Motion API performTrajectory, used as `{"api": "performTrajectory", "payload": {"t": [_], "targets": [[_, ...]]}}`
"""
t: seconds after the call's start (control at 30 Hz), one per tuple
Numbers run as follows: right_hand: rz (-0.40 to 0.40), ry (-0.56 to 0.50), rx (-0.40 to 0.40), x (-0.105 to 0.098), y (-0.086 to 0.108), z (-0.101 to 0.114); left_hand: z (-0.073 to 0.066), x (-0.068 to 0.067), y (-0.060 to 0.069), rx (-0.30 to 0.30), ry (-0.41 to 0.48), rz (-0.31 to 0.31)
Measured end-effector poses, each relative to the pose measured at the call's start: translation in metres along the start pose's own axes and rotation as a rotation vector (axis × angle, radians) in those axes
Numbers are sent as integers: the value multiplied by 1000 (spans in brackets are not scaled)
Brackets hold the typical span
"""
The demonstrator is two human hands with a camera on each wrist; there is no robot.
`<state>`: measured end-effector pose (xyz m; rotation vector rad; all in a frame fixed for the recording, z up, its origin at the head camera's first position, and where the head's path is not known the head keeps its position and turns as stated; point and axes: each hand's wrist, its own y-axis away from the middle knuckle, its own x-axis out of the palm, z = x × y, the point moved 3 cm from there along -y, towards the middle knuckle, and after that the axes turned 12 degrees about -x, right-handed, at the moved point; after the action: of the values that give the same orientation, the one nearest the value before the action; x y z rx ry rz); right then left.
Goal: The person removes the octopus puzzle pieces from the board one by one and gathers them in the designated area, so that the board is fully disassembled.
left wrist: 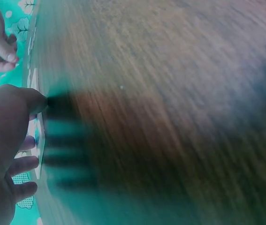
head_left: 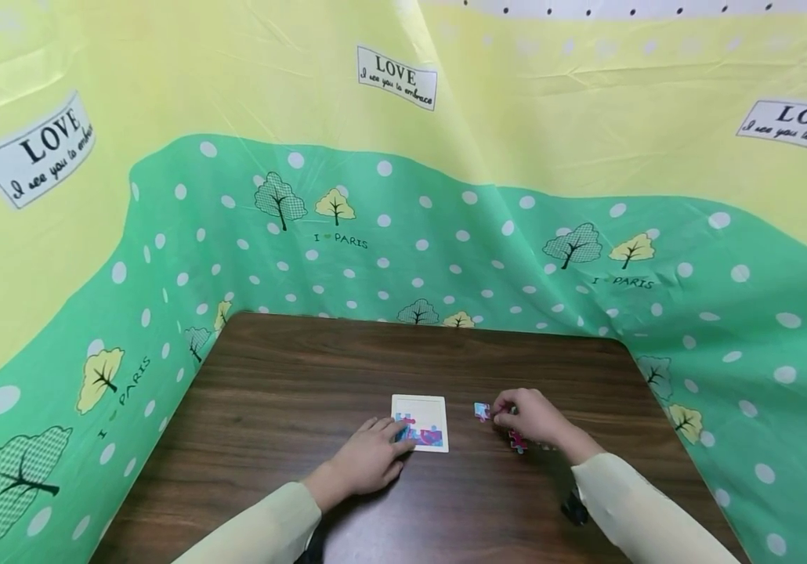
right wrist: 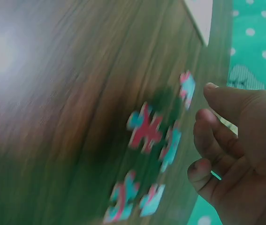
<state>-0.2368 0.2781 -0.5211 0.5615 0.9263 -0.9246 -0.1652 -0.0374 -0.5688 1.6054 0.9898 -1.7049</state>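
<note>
A white square tray (head_left: 420, 399) lies on the table with joined blue, pink and purple puzzle pieces (head_left: 426, 436) in its lower part. My left hand (head_left: 368, 457) rests its fingertips on the tray's left side; in the left wrist view, the same hand (left wrist: 6, 150) has its fingers spread along the tray edge (left wrist: 41, 150). To the tray's right, my right hand (head_left: 532, 417) hovers over loose pieces. The right wrist view shows this hand (right wrist: 240, 140) with loosely bent fingers, thumb and fingertips apart, beside a blue-pink piece (right wrist: 187, 89) and a mostly pink piece (right wrist: 145, 130).
More loose pieces (right wrist: 123, 197) lie below the right hand on the brown wooden table (head_left: 291, 376). A green and yellow curtain (head_left: 375, 196) with dots and trees hangs around the table's back and sides. A small black object (head_left: 574, 509) shows beside the right sleeve.
</note>
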Motion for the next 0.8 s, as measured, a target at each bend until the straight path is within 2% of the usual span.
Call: {"api": "performTrajectory", "payload": {"t": [0.23,0.47,0.6,0.8], "targets": [[26,-22,-20,21,-36,34,2,4,4,-18,12,5],[45,-26,-102,41,-62,66,4,3,8,-35,29,29],[50,-21,-154,51,-74,77,3,2,11,-35,21,27],[69,-19,-184,65,-86,84,2,0,13,-37,17,23]]}}
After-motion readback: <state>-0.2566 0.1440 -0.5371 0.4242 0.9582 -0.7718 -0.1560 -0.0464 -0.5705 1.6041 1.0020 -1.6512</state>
